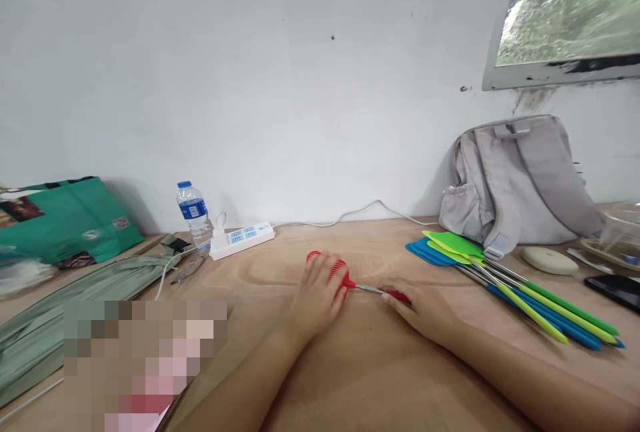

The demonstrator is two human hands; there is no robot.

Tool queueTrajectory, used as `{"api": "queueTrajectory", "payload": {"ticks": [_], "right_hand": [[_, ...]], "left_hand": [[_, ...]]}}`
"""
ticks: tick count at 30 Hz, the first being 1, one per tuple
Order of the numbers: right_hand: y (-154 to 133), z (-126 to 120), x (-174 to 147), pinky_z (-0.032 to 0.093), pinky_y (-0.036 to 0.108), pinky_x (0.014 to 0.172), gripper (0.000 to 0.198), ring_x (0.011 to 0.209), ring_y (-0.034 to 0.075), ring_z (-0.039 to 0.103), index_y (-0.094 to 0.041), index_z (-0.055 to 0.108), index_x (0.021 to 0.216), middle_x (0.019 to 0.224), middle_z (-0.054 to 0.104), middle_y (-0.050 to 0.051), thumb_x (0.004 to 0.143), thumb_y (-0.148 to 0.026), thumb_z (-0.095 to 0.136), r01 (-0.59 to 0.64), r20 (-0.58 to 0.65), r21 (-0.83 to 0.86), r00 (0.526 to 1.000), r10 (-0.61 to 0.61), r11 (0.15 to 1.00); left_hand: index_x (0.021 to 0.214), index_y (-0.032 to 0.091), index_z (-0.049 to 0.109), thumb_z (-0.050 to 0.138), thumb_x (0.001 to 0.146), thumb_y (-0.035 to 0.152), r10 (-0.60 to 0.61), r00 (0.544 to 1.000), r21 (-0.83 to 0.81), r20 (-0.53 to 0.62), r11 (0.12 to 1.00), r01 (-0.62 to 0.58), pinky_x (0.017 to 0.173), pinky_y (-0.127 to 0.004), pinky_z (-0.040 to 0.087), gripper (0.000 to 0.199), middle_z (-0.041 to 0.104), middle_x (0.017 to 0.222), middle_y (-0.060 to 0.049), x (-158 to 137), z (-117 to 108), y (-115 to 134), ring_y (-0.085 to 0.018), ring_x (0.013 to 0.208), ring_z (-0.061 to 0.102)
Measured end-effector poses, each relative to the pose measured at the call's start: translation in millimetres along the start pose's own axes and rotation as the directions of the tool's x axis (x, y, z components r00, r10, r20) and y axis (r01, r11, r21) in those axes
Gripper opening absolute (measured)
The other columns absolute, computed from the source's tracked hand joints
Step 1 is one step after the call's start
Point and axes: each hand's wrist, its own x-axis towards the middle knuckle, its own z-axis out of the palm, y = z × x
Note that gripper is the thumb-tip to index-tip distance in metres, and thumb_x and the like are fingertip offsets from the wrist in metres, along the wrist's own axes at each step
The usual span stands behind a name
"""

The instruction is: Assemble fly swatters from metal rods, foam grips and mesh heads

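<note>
A red fly swatter with a perforated head lies on the wooden table, its metal shaft pointing right to a short red handle. Across the swatter's head rests my left hand, fingers stretched out over it and slightly apart, covering much of the mesh. My right hand is closed around the red handle; its fingertips are partly hidden. Further right lies a bunch of fly swatters in green and blue, with their long handles slanting toward the front right.
Behind stand a power strip, a water bottle and a grey backpack. A green bag and a grey-green folded cloth item lie left. At right are a beige rounded object and a black phone.
</note>
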Motion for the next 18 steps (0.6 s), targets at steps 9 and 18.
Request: {"api": "queueTrajectory", "payload": {"ticks": [9, 18], "right_hand": [[-14, 6, -3, 0.045, 0.034, 0.082, 0.037, 0.095, 0.021, 0.059, -0.022, 0.06, 0.106, 0.105, 0.065, 0.006, 0.088, -0.041, 0.034, -0.008, 0.026, 0.001, 1.0, 0.008, 1.0], [-14, 8, -1, 0.043, 0.036, 0.083, 0.04, 0.093, 0.021, 0.058, -0.022, 0.059, 0.103, 0.103, 0.065, 0.006, 0.09, -0.042, 0.027, -0.018, 0.055, 0.005, 0.998, 0.018, 1.0]], "left_hand": [[0.097, 0.02, 0.058, 0.043, 0.085, 0.015, 0.217, 0.971, 0.167, 0.101, 0.958, -0.231, 0.103, -0.038, 0.026, 0.019, 0.063, 0.102, -0.002, 1, 9, 0, -0.02, 0.111, 0.048], [0.101, 0.018, 0.058, 0.041, 0.084, 0.008, 0.316, 0.939, 0.132, 0.134, 0.934, -0.333, 0.101, -0.039, 0.03, 0.027, 0.065, 0.1, -0.004, 3, 2, -22, -0.02, 0.112, 0.049]]}}
